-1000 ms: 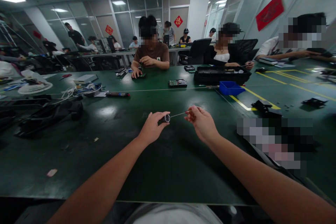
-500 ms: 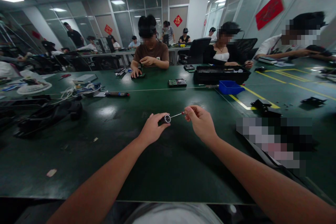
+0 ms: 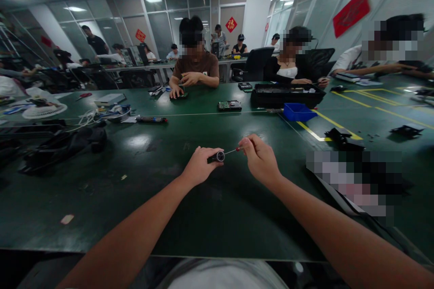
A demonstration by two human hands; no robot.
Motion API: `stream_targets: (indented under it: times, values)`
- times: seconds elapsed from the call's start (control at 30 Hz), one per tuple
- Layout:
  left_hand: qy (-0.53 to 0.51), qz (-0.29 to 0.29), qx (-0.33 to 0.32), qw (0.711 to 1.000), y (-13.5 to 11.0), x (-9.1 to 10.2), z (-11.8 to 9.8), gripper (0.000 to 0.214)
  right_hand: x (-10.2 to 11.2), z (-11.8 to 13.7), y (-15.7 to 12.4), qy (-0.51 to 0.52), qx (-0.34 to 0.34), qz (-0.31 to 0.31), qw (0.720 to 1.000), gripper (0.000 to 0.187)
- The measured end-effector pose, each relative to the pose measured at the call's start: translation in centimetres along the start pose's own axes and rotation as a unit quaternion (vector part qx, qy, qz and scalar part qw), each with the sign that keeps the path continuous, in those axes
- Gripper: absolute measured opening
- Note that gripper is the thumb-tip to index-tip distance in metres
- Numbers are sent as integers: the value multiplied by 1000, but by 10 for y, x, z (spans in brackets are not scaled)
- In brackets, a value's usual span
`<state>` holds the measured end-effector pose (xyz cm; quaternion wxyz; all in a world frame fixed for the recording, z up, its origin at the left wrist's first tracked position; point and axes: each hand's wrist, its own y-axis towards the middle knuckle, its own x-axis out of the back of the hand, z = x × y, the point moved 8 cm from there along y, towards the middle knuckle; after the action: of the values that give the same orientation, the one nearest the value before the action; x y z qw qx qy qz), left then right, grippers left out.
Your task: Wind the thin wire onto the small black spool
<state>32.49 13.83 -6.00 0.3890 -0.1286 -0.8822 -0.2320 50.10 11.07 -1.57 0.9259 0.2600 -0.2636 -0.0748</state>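
Note:
Above the green table [image 3: 217,216], my left hand [image 3: 198,166] is closed around a short black cylinder with a silver ring at its end [image 3: 220,156]. Its ringed end faces me, and the fingers cover the rest. My right hand [image 3: 260,157] pinches a small screwdriver [image 3: 238,149] by its red handle, mostly hidden in the fingers. The thin metal shaft slants down left to the cylinder's ringed end. Whether its tip is inside the ring or only touching it, I cannot tell.
Beyond my hands lie a hard drive [image 3: 229,105], a blue bin [image 3: 299,112] and a long black tray [image 3: 287,96]. Black parts [image 3: 344,137] sit at right, a black bag-like item [image 3: 64,151] at left. A person in brown [image 3: 195,67] works opposite.
My left hand has brought the cylinder slightly right, closer to my right hand. Less of the screwdriver's shaft shows between them. My right hand has barely moved.

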Motion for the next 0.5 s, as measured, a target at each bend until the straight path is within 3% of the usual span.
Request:
stream_targets:
  times: [0.1, 0.2, 0.3, 0.37, 0.4, 0.5]
  values:
    - [7, -21, 15, 1000, 1, 6, 2, 36, -3, -1, -1, 46, -4, -3, 999, 17]
    - [15, -42, 21, 999, 2, 13, 3, 36, -7, -15, 1, 166, -61, -16, 984, 14]
    - [25, -55, -19, 998, 3, 18, -1, 35, -16, -40, 6, 344, -169, -25, 923, 24]
    - [34, -57, -33, 997, 4, 19, -1, 36, -24, -56, 7, 410, -239, -16, 880, 28]
    - [37, -52, -29, 998, 4, 17, 1, 36, -22, -61, 8, 417, -249, -32, 874, 28]
    - [40, -26, -2, 999, 6, 11, 9, 37, -16, -67, 10, 389, -230, -62, 890, 28]
